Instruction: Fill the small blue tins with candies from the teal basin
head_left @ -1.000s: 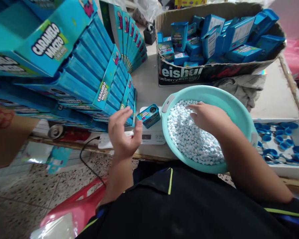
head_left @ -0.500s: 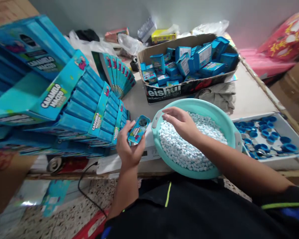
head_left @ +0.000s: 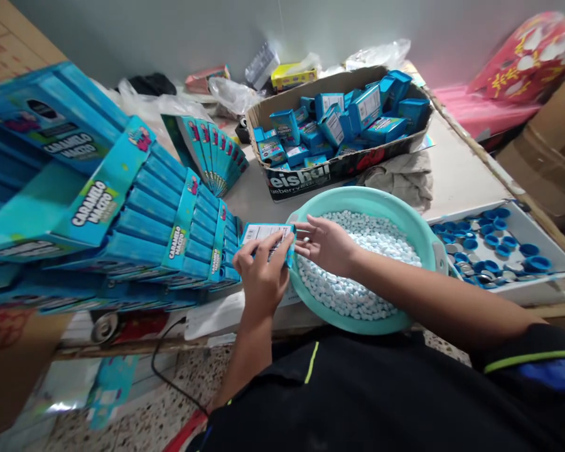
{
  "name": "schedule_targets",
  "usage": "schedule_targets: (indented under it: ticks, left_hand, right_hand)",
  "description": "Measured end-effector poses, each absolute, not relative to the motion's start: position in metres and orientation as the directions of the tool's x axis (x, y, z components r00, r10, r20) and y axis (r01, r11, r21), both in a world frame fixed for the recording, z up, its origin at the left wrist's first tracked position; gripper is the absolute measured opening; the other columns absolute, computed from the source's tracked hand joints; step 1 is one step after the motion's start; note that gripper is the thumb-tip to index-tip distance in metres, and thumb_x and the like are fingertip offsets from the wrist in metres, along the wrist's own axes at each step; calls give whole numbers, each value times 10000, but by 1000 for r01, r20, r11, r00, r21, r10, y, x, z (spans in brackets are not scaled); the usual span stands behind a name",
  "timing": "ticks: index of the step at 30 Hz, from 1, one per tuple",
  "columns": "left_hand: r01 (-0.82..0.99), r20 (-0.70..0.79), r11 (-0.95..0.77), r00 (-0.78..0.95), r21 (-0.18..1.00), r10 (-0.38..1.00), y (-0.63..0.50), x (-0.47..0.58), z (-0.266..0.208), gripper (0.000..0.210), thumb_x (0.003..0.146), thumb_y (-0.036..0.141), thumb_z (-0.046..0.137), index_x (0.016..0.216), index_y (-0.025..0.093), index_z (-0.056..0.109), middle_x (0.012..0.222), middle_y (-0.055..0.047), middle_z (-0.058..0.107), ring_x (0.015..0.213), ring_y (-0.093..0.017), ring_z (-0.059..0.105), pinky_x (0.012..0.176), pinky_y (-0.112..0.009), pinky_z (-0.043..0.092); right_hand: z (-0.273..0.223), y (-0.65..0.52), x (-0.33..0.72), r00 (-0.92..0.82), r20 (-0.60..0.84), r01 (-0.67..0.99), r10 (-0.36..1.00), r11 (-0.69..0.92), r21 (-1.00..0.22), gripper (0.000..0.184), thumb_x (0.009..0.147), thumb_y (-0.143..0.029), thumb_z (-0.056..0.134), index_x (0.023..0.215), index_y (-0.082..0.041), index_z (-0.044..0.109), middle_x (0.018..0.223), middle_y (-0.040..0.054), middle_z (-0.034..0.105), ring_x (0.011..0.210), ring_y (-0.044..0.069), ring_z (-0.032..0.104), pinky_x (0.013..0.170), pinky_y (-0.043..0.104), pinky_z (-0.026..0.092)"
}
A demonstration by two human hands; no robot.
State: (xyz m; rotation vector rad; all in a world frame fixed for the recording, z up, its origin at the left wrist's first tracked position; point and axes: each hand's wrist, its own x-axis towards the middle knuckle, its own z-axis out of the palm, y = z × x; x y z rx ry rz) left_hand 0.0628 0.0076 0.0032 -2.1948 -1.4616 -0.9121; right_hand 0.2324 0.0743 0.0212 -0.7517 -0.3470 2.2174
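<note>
a small blue rectangular box (head_left: 257, 233) with a printed white label is gripped in the left hand (head_left: 263, 273), raised at the left edge of a round turquoise plastic basin (head_left: 398, 206). the right hand (head_left: 332, 248) is open, palm up, its fingertips at the box's end, a small white candy (head_left: 306, 240) by the fingers. pale candies (head_left: 353, 298) fill much of the basin. behind it on the white tabletop (head_left: 471, 179), an open cardboard carton (head_left: 306, 181) holds more blue boxes (head_left: 332, 125); blue display stacks (head_left: 164, 216) stand left.
</note>
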Motion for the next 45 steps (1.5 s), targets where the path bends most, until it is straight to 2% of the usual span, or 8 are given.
schedule_targets:
  ticks: [9,14,16,22,30,35,40,45]
  left_hand:
    - [853,780,-380,-49,358,624,8,56,-18,564,836,225,754,1379,190,605,1249,-126,697,1148,-262,648,1032,-445,501]
    - [712,567,-160,-380,684,730,1,43,-26,480,805,345,818,1233,176,683,1160,-107,734,1034,-247,715,935,-418,590]
    - [677,528,-117,-440,726,726,-2,42,-28,462,804,353,818,1208,168,691,1127,-106,744,989,-238,728,896,-401,605]
    - [872,799,-215,-272,441,536,-5,52,-23,453,846,224,769,1280,159,655,1166,-134,729,1106,-248,682,1024,-446,542]
    - [843,763,-538,358,-16,539,10,63,-5,446,910,131,592,1334,247,665,1177,-75,768,1203,-255,670,1050,-439,460]
    - [844,620,-535,395,48,678,20,70,5,502,894,98,562,1380,203,632,1302,-94,724,1257,-277,633,1053,-455,444]
    - [849,671,-510,299,138,679,19,69,-2,530,872,109,604,1396,187,610,1316,-112,710,1265,-266,631,1073,-427,451]
    - [877,713,-434,169,206,680,17,63,-9,508,870,194,685,1374,173,626,1269,-136,727,1240,-289,652,1085,-465,461]
  right_hand:
    - [30,84,246,-426,-469,-466,774,-632,-620,278,999,-330,499,930,-158,705,954,103,744,992,197,674,1024,359,487]
    - [40,85,259,-438,-300,-305,847,-454,-837,258,979,-405,584,1015,-194,728,1106,100,757,1186,235,637,1155,416,390]
    - [42,81,257,-476,-302,-240,826,-453,-859,302,1003,-450,563,1046,-200,726,1163,106,746,1227,246,623,1179,431,369]
    - [37,78,247,-445,-464,-360,766,-628,-691,241,1052,-361,471,1153,-195,614,1160,110,726,1026,217,709,1057,401,493]
    - [35,85,243,-583,-474,-448,660,-748,-490,429,1078,-464,328,1040,-156,623,817,71,660,727,194,627,780,340,554]
    - [23,84,237,-502,-542,-484,674,-738,-470,447,1074,-464,327,827,-191,581,600,4,494,568,177,491,698,329,531]
    - [29,87,238,-446,-565,-514,694,-716,-473,462,1091,-403,275,901,-154,615,635,26,525,587,174,529,675,304,532]
    - [32,92,245,-364,-462,-376,809,-581,-722,471,1080,-418,292,1022,-143,670,855,118,682,837,223,660,905,391,553]
